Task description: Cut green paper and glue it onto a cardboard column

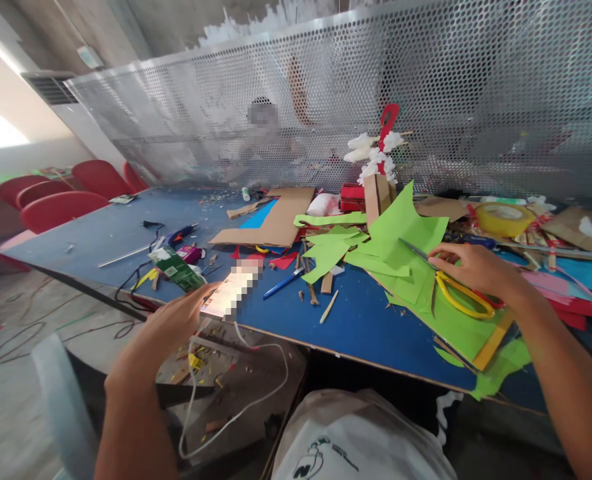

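My left hand [179, 321] is closed on the near left end of a phone [233, 287] with a lit, partly blurred screen. A white cable [287, 373] hangs from the phone below the table edge. Over green paper on the right, my right hand [469, 267] grips scissors [465, 298] around the middle. Their yellow handle loops lie below my fingers, and the blades point up and left. Under and around them spread several cut pieces of bright green paper [401, 227]. Part of the scissors is hidden by my fingers.
A perforated metal screen [336, 100] stands along the back of the blue table [286, 320]. Cardboard [271, 227], a blue pen [282, 285], a glue gun [177, 235], a tape roll [506, 217] and a red-and-white craft piece [380, 153] lie or stand about. Red chairs [61, 210] are left.
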Demonstrator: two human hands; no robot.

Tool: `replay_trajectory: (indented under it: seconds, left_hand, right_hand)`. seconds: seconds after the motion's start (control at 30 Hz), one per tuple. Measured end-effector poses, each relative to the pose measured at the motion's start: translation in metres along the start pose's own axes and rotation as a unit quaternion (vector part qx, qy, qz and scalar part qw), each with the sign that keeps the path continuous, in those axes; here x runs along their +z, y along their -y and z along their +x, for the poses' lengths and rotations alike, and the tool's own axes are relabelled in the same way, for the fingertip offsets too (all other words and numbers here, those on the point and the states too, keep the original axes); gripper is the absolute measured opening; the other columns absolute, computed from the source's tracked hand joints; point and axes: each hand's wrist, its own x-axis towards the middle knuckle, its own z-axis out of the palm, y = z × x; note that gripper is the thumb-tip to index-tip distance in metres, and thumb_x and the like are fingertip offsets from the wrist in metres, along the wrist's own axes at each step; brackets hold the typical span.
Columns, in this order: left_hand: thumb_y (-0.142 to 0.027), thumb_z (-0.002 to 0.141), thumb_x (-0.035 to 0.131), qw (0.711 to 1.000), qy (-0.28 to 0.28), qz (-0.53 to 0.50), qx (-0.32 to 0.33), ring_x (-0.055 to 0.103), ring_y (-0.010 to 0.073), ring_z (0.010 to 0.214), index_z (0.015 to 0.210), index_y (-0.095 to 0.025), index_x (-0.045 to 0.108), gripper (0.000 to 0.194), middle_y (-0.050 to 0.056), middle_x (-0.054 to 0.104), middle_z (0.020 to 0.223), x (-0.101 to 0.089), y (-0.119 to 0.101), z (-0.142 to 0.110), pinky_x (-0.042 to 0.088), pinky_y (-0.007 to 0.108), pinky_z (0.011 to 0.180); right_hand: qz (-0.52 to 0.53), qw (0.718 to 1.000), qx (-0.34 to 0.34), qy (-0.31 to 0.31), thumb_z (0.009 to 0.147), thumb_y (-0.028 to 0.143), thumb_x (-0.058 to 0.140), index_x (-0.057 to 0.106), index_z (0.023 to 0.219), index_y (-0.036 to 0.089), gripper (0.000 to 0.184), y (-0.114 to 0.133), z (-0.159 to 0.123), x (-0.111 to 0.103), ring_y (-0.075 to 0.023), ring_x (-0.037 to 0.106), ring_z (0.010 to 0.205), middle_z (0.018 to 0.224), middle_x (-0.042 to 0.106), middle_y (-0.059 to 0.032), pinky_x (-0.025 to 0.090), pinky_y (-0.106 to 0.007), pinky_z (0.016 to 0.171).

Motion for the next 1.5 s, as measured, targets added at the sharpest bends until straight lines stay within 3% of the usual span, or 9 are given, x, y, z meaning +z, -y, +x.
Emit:
replay_trajectory:
  seconds: [0.27,0.4,0.5,0.67,0.8,0.93,1.13,1.23,1.5]
  left_hand:
    - [-0.018,0.101,0.023,1.000,-0.002,-0.003,0.015,0.057,0.0226,0.143,0.166,-0.022,0.033,0.066,0.010,0.056,0.160,-0.003,0.001,0.000,0.041,0.030,0.114]
    - [-0.016,0.099,0.026,0.998,-0.048,0.031,0.005,0.059,0.0285,0.141,0.164,-0.018,0.039,0.066,0.014,0.056,0.159,-0.016,-0.024,-0.012,0.043,0.038,0.114]
    - [-0.022,0.103,0.028,0.994,-0.086,0.023,0.060,0.062,0.0290,0.135,0.162,-0.019,0.044,0.061,0.012,0.057,0.158,-0.032,-0.072,-0.020,0.044,0.039,0.114]
    - [-0.036,0.107,0.035,0.974,-0.103,-0.033,0.201,0.063,0.0275,0.135,0.157,-0.030,0.051,0.052,0.008,0.065,0.150,-0.061,-0.188,-0.006,0.046,0.036,0.111]
    - [-0.037,0.105,0.046,0.949,-0.058,-0.029,0.308,0.067,0.0311,0.127,0.147,-0.025,0.060,0.045,0.013,0.071,0.140,-0.078,-0.266,0.040,0.050,0.038,0.102]
    - [-0.033,0.095,0.065,0.927,0.014,0.047,0.371,0.070,0.0332,0.117,0.131,-0.015,0.070,0.040,0.020,0.073,0.130,-0.087,-0.308,0.097,0.050,0.037,0.093]
    - [-0.034,0.080,0.077,0.900,0.090,0.069,0.421,0.071,0.0261,0.095,0.108,-0.015,0.075,0.034,0.013,0.077,0.110,-0.078,-0.321,0.143,0.047,0.029,0.075]
    - [-0.036,0.082,0.072,0.881,0.102,0.014,0.461,0.069,0.0226,0.087,0.095,-0.018,0.073,0.023,0.008,0.076,0.097,-0.068,-0.317,0.152,0.045,0.028,0.071]
    - [-0.053,0.085,0.067,0.835,0.142,-0.115,0.519,0.065,0.0207,0.086,0.093,-0.018,0.069,0.036,0.005,0.073,0.096,-0.063,-0.302,0.159,0.044,0.027,0.074]
  right_hand:
    - [-0.002,1.000,-0.005,0.004,0.096,0.052,0.055,0.076,0.110,0.022,0.039,-0.006,0.002,0.002,-0.0255,0.075,0.089,0.095,0.081,-0.0090,0.050,-0.033,0.078]
    - [0.012,0.999,-0.029,-0.014,0.097,0.047,0.056,0.076,0.107,0.021,0.034,-0.005,0.002,0.006,-0.0240,0.075,0.087,0.094,0.081,-0.0087,0.050,-0.032,0.078]
    - [0.018,0.998,-0.056,-0.013,0.097,0.046,0.057,0.075,0.104,0.022,0.031,-0.003,0.002,0.009,-0.0234,0.074,0.083,0.092,0.081,-0.0075,0.050,-0.032,0.076]
    - [0.013,0.997,-0.070,-0.012,0.096,0.045,0.060,0.076,0.103,0.025,0.027,-0.001,0.003,0.015,-0.0228,0.074,0.083,0.092,0.081,-0.0051,0.048,-0.030,0.073]
    - [0.001,0.997,-0.071,-0.019,0.095,0.042,0.064,0.076,0.107,0.024,0.025,0.003,0.003,0.019,-0.0231,0.073,0.080,0.093,0.081,-0.0060,0.046,-0.030,0.071]
    - [0.022,0.994,-0.109,0.002,0.098,0.044,0.066,0.071,0.123,0.023,0.033,0.012,0.002,0.025,-0.0249,0.074,0.091,0.111,0.080,-0.0089,0.047,-0.031,0.075]
    - [0.002,0.992,-0.125,0.015,0.096,0.033,0.071,0.070,0.124,0.020,0.030,0.024,0.005,0.041,-0.0281,0.071,0.100,0.115,0.076,-0.0124,0.047,-0.032,0.078]
    - [0.031,0.992,-0.123,0.023,0.095,0.027,0.068,0.070,0.125,0.022,0.030,0.024,0.009,0.046,-0.0243,0.070,0.091,0.106,0.077,-0.0088,0.045,-0.030,0.073]
    - [0.136,0.987,-0.087,-0.008,0.092,0.033,0.061,0.073,0.102,0.018,0.022,0.023,0.010,0.038,-0.0201,0.065,0.079,0.092,0.075,-0.0068,0.045,-0.030,0.070]
